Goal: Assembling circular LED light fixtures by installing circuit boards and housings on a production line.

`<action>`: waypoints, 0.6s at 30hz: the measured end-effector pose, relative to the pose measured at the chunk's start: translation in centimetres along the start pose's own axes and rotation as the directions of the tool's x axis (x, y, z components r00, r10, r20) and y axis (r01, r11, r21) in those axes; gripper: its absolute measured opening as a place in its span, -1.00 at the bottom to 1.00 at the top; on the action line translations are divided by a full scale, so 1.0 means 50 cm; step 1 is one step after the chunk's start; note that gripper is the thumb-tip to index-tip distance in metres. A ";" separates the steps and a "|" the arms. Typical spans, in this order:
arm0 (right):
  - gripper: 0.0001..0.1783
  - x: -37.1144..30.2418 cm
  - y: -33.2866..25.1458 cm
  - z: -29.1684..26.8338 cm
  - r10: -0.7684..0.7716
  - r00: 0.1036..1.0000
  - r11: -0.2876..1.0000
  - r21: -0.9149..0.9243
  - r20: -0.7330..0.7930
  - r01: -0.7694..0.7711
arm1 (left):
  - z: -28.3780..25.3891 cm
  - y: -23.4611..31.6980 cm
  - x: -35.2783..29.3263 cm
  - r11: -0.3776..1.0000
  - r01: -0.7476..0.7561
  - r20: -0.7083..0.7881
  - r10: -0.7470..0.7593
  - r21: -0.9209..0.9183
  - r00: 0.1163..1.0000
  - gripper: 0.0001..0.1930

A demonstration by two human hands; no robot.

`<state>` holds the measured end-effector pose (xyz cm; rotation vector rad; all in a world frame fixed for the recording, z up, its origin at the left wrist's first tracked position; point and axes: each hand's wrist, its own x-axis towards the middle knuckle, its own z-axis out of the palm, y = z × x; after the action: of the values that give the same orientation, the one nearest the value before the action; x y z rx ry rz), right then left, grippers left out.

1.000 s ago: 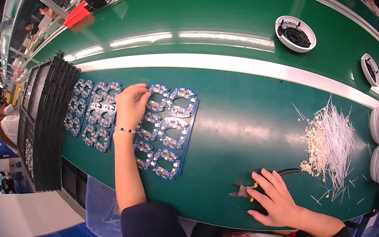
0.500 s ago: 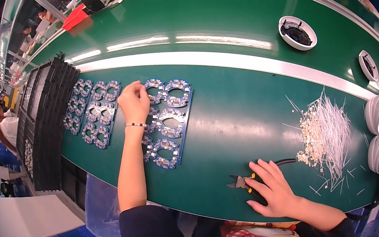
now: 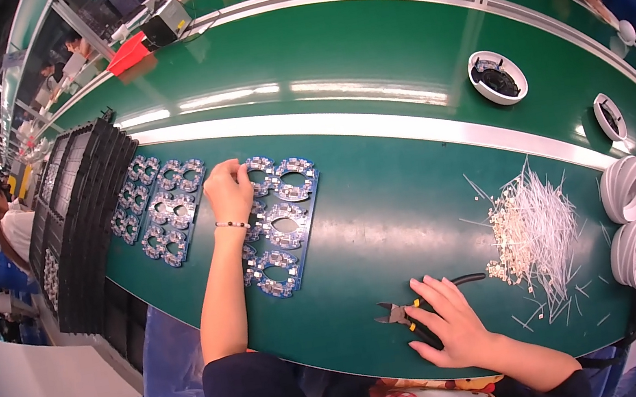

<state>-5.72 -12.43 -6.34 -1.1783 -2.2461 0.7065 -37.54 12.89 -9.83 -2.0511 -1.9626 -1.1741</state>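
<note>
My left hand [image 3: 228, 194] is closed in a pinch at the upper left edge of a blue circuit board panel [image 3: 305, 210]; what sits between its fingertips, if anything, is hidden. The panel lies flat, with rounded cut-out boards carrying small parts. To its left are more blue board panels [image 3: 173, 208]. My right hand [image 3: 456, 327] lies spread over the handles of a pair of cutting pliers [image 3: 394, 313]. Its fingers are stretched out, not wrapped round them. The pliers' jaws stand apart and point left.
Thin white strips [image 3: 538, 230] and small cream connectors [image 3: 506, 234] form a pile at the right. White round housings [image 3: 627, 189] stand beyond it. Another white housing [image 3: 497, 78] with a black inside sits across the pale rail. Stacked black trays [image 3: 83, 225] flank the table's left end.
The whole view has tilted, so the table sits a little lower in the picture. Both hands keep nearly the same place and pose.
</note>
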 end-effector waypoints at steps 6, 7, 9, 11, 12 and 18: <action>-0.40 -0.002 0.001 0.003 -0.028 0.998 0.999 -0.026 -0.054 0.027 | 0.022 -0.024 0.008 0.991 -0.116 -0.118 0.107 -0.069 0.987 -0.88; -0.41 0.001 0.002 0.005 -0.045 0.996 0.999 -0.030 -0.074 0.043 | 0.017 -0.023 0.014 0.986 -0.165 -0.142 0.160 -0.024 0.977 -0.88; -0.42 0.001 0.004 0.008 -0.057 0.994 0.998 -0.030 -0.088 0.055 | 0.014 -0.019 0.016 0.976 -0.192 -0.197 0.168 -0.106 0.966 -0.88; -0.42 0.004 0.006 0.011 -0.067 0.993 0.997 -0.032 -0.097 0.064 | 0.001 0.005 0.023 0.951 -0.274 -0.271 0.229 -0.141 0.935 -0.87; -0.42 0.005 0.006 0.011 -0.073 0.992 0.997 -0.030 -0.108 0.070 | -0.008 0.023 0.021 0.952 -0.224 -0.230 0.176 -0.206 0.957 -0.87; -0.42 0.002 0.007 0.009 -0.030 0.997 0.999 -0.025 -0.064 0.029 | -0.050 0.238 -0.060 0.739 -0.275 0.096 0.416 -0.615 0.904 -0.96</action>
<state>-5.84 -12.28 -6.85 -1.1606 -2.2197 0.6226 -27.91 6.90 -4.46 -2.8087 -1.2511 -1.6618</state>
